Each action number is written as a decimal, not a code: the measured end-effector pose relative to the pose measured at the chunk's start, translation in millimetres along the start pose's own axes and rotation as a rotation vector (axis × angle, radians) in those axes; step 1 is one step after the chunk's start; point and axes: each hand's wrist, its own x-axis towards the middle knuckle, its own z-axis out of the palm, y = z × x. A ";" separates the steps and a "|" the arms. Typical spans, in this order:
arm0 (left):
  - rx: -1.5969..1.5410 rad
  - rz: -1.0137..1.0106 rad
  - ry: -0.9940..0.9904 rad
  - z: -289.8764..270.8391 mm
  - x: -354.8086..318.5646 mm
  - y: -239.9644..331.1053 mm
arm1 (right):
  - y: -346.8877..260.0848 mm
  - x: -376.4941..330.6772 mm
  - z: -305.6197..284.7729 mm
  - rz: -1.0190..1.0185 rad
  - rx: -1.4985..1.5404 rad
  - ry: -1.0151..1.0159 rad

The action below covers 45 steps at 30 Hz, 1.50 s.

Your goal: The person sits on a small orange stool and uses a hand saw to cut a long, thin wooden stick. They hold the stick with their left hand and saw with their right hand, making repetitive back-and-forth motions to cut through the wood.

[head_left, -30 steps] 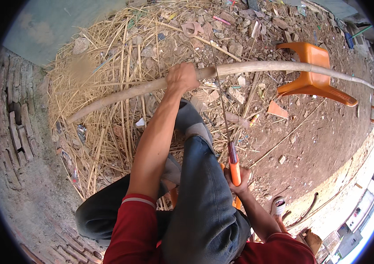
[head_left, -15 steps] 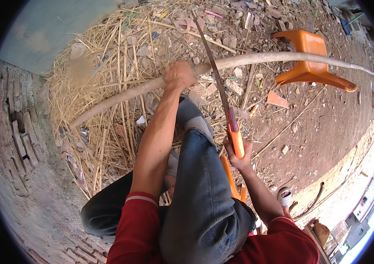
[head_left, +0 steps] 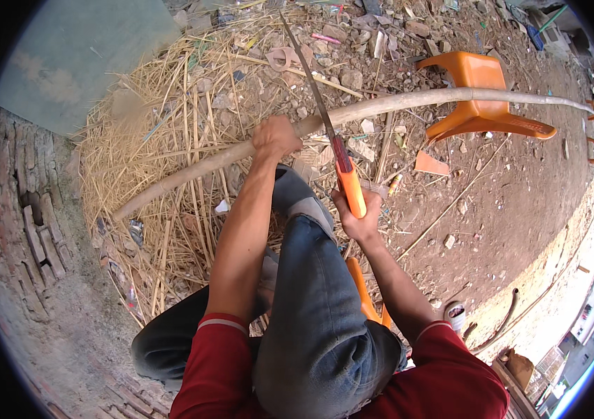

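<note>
A long, curved wooden pole (head_left: 394, 105) runs across the ground in front of me, its near end low at the left. My left hand (head_left: 276, 137) is wrapped round the pole from above, left of the saw. In my right hand (head_left: 361, 211) is the orange handle of a hand saw (head_left: 320, 99). Its long dark blade crosses the pole just right of my left hand, the tip pointing away. Whether the teeth have cut into the wood cannot be made out. My bent knee and boot lie beneath the pole, between my arms.
An orange plastic stool (head_left: 480, 105) lies on its side under the pole's right part. Dry straw (head_left: 150, 153) covers the ground at the left, beside a brick wall (head_left: 38, 230). Stones, a terracotta shard (head_left: 431, 164) and litter are scattered about. Another orange piece (head_left: 361, 283) shows by my thigh.
My right hand has pushed the saw forward and slightly left, so its handle is now closer to the pole. My left hand keeps its grip. The whole view has shifted a little.
</note>
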 end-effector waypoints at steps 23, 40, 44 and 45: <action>-0.020 -0.056 -0.019 3.5 -3.1 3.7 | 29.1 -71.2 -47.0 -0.045 -0.178 -0.140; -0.034 -0.020 0.015 -16.1 16.7 -3.5 | -7.8 8.1 -3.4 -0.043 -0.014 0.033; -0.047 -0.040 0.071 -30.1 33.4 3.0 | 36.0 -105.1 -68.6 -0.067 -0.182 -0.195; -0.040 -0.038 0.037 -23.4 25.3 1.9 | 22.3 -131.4 -72.8 -0.105 -0.187 -0.170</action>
